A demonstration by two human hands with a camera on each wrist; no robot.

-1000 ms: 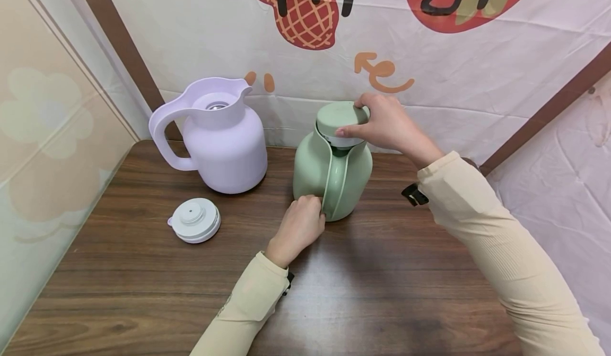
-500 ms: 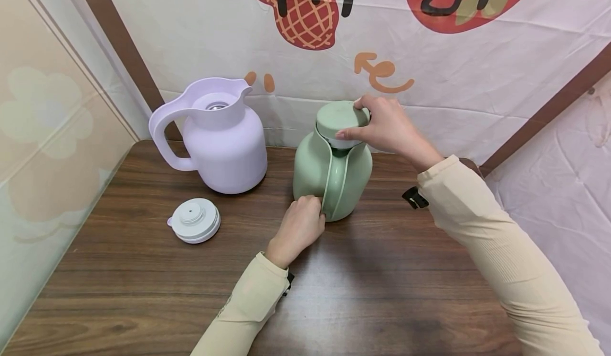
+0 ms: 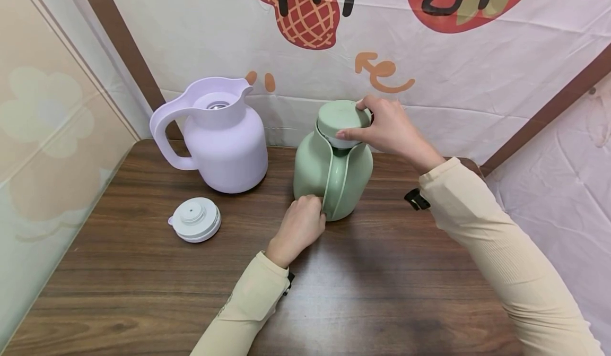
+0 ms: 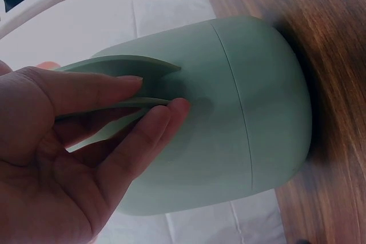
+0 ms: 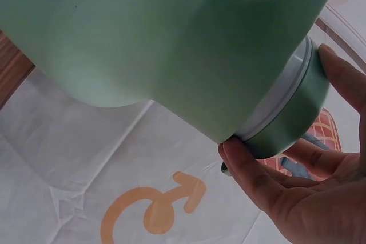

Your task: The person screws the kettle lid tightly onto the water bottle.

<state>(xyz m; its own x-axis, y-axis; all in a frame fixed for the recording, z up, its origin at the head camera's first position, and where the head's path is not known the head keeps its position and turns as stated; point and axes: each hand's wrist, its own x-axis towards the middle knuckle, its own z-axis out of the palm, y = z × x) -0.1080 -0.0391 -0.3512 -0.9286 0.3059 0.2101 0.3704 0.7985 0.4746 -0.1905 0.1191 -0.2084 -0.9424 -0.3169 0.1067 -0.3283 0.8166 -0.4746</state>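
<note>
Our left hand (image 3: 298, 226) pinches the handle (image 3: 337, 181) low on the upright green jug (image 3: 309, 166), our right hand (image 3: 390, 127) grips the lid (image 3: 340, 114) up top, on the jug's vertical axis.

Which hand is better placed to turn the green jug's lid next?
Likely the right hand: it grips the green lid by its edge, while the left hand holds the green thermal jug by its handle, low down.

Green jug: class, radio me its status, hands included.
Left hand gripping handle. Right hand holding green lid, white rim showing. Green jug upright. Lilac jug apart, not in the way.
</note>
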